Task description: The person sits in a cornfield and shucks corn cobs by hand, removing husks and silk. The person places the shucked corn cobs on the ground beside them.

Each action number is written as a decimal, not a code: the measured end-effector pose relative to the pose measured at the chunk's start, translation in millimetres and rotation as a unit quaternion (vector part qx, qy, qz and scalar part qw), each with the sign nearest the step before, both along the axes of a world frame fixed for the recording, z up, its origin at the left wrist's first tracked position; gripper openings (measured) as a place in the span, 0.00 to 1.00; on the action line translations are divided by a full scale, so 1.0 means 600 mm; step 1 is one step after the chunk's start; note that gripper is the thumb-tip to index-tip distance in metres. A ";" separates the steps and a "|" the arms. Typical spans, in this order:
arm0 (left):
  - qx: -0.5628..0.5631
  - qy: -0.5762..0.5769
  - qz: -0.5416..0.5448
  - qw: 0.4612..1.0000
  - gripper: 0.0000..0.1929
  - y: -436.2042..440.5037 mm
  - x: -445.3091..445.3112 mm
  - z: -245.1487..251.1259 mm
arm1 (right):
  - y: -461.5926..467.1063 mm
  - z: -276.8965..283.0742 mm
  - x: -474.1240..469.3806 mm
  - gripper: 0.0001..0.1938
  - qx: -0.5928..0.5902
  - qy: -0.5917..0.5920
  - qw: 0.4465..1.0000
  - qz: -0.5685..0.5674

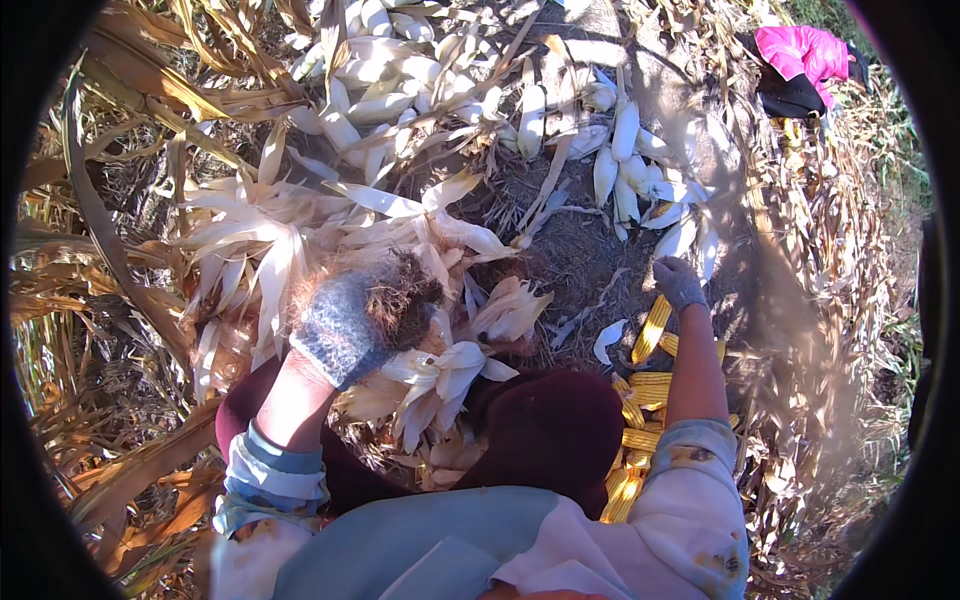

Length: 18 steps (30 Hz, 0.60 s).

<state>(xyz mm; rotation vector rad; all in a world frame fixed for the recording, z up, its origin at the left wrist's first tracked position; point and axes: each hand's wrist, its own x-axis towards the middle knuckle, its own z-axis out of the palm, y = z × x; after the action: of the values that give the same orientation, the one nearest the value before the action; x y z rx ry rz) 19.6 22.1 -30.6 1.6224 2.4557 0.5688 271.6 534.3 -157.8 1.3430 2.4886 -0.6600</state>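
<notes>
My left hand, in a grey knitted glove, is over a heap of pale corn husks. A tuft of brown corn silk covers its fingers, so their grip is hidden. My right hand, also gloved, is stretched out to the right with its fingers curled. Just below it is the tip of a bare yellow corn cob; I cannot tell whether they touch. More husked yellow cobs lie beside my right knee, partly under my forearm. Opened husks rest between my legs.
Many ears in white husks are piled ahead, with another group ahead to the right. Dry corn stalks and leaves crowd the left. Husk litter covers the right side. A person in a pink jacket is at the far right.
</notes>
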 end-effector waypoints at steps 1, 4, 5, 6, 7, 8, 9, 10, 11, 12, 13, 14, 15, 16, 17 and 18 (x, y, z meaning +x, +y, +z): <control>-0.001 -0.005 -0.002 1.000 0.18 0.002 -0.002 -0.002 | 0.009 -0.048 -0.046 0.21 -0.023 0.066 0.997 0.015; 0.006 -0.043 0.009 0.999 0.15 0.014 -0.006 -0.009 | 0.055 -0.188 -0.154 0.19 0.098 0.065 0.980 0.159; -0.002 -0.049 0.013 0.999 0.14 0.018 -0.008 -0.010 | 0.064 -0.232 -0.182 0.19 0.074 0.065 0.988 0.116; -0.016 -0.064 0.037 0.997 0.12 0.024 -0.007 -0.011 | 0.077 -0.266 -0.208 0.21 0.057 0.064 0.994 0.075; -0.019 -0.077 0.050 0.996 0.11 0.027 -0.008 -0.011 | 0.086 -0.295 -0.233 0.22 0.011 0.106 0.994 -0.006; -0.022 -0.090 0.063 0.994 0.11 0.031 -0.009 -0.010 | 0.084 -0.323 -0.259 0.25 -0.031 0.148 0.985 -0.087; -0.025 -0.102 0.075 0.992 0.11 0.034 -0.010 -0.009 | 0.086 -0.336 -0.268 0.26 -0.040 0.136 0.981 -0.129; -0.024 -0.111 0.072 0.991 0.11 0.038 -0.014 -0.009 | 0.083 -0.344 -0.280 0.28 0.008 0.079 0.988 -0.129; -0.023 -0.119 0.070 0.990 0.11 0.041 -0.018 -0.008 | 0.079 -0.347 -0.289 0.28 -0.048 0.060 0.986 -0.150; -0.023 -0.126 0.067 0.990 0.11 0.044 -0.021 -0.007 | 0.073 -0.344 -0.295 0.28 -0.108 0.038 0.978 -0.176; -0.023 -0.133 0.063 0.989 0.11 0.048 -0.025 -0.006 | 0.067 -0.339 -0.300 0.27 -0.154 0.018 0.964 -0.218; -0.022 -0.138 0.052 0.989 0.11 0.052 -0.029 -0.005 | 0.058 -0.332 -0.301 0.27 -0.178 0.045 0.954 -0.238; -0.021 -0.142 0.041 0.989 0.10 0.057 -0.035 -0.004 | 0.050 -0.324 -0.301 0.26 -0.191 0.076 0.939 -0.275; -0.019 -0.146 0.029 0.989 0.10 0.061 -0.039 -0.002 | 0.044 -0.315 -0.302 0.26 -0.220 0.101 0.917 -0.316; -0.014 -0.146 0.018 0.989 0.09 0.065 -0.042 0.001 | 0.042 -0.305 -0.304 0.25 -0.193 0.089 0.937 -0.279; -0.008 -0.169 0.023 0.985 0.09 0.068 -0.041 0.004 | 0.045 -0.293 -0.305 0.24 -0.183 0.070 0.949 -0.247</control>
<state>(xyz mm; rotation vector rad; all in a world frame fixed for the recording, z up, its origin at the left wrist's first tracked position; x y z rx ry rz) -5.3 62.9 -28.2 1.3367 2.2453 0.7579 88.5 561.3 -333.9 1.8182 1.9778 -1.2884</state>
